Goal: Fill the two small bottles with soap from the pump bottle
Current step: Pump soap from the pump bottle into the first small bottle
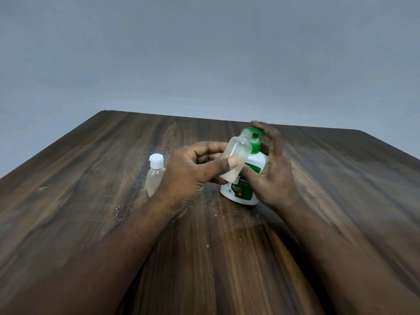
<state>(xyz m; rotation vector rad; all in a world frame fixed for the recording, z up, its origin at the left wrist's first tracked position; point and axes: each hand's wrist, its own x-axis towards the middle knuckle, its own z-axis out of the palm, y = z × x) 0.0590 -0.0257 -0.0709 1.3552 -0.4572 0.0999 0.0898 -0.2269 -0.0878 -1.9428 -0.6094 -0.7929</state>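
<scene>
Head view. A plain grey wall [204, 53] stands behind a dark wood-grain table [102, 223], its surface marked with small pale scuffs. Both forearms reach in from the near edge. The right hand [273, 178] grips the pump bottle [238, 193]: its thumb lies across the front of the body and one finger rests on top of the green pump head [258, 132]. The pump bottle stands upright on the table near its middle, white with a green label. The label reads "99.99%" and the letters "ORIG", the rest being covered; the smaller print is too fine to read. The left hand [193, 171] pinches the open small bottle [236, 155] between thumb and curled fingers, holding it tilted in front of the pump bottle with its uncapped threaded neck just under the pump spout. The capped small bottle [155, 178] stands on the table just left of the left wrist, which partly hides it. It has pale cloudy contents and a white flip cap [156, 160].
</scene>
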